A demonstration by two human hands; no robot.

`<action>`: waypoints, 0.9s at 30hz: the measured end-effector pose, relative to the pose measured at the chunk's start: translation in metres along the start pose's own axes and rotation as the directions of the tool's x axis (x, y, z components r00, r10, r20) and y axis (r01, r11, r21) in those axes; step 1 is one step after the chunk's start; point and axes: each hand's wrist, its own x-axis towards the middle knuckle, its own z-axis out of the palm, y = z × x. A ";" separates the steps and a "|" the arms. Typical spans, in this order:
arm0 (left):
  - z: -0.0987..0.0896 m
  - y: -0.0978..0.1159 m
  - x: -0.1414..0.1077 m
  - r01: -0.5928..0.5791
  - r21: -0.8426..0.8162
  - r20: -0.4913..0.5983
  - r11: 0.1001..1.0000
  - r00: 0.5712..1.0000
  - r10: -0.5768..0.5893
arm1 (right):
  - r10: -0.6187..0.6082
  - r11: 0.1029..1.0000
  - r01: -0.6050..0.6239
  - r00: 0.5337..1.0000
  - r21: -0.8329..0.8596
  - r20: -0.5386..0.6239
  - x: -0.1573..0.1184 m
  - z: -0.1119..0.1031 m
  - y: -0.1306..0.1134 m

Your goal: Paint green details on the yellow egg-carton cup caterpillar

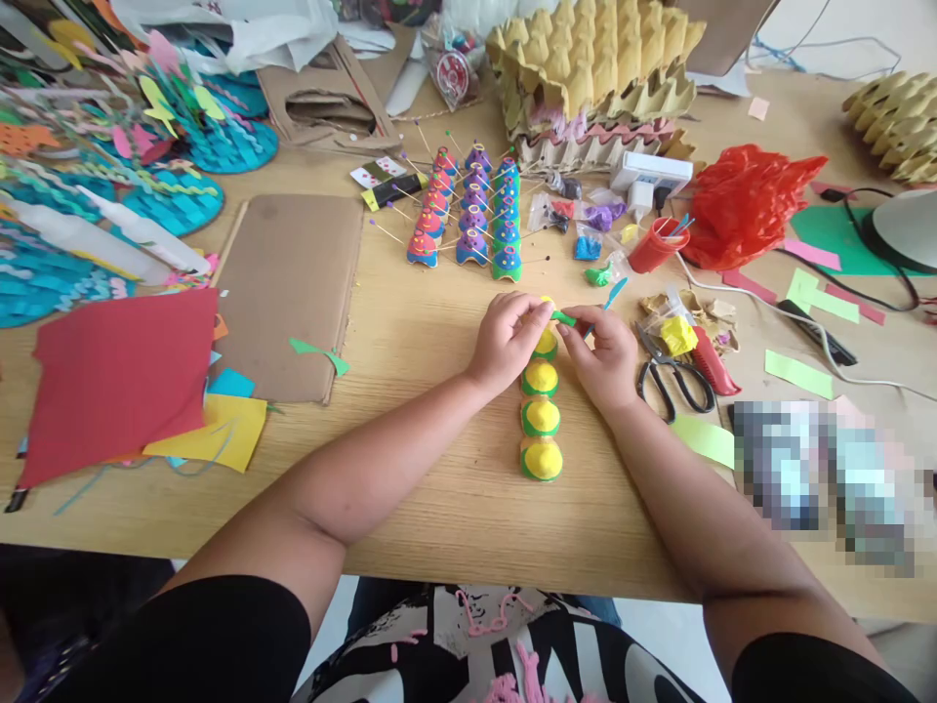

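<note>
Both hands meet over the far end of an egg-carton strip (543, 418), whose several bumps are covered with yellow clay above green edges. A small piece of green clay (563, 318) stretches between the fingertips. My left hand (507, 342) pinches its left end, thumb against fingers. On the other side, my right hand (606, 359) has thumb and forefinger closed on its right end. The strip's far end is partly hidden by the fingers. Just beyond my right hand lies a thin blue tool (616, 292).
Three painted carton strips with sticks, including a blue-green one (507, 220), stand ahead. Scissors (670, 371) and yellow clay (678, 335) lie right. A red cup (659, 244), red plastic bag (751, 205) and stacked egg trays (592, 59) sit behind. Cardboard (289, 293) and red paper (124, 381) lie left.
</note>
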 end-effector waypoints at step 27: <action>-0.001 0.012 -0.002 -0.114 0.060 0.188 0.992 0.977 0.101 | 0.129 0.987 -0.134 0.990 0.083 0.060 -0.004 -0.009 -0.005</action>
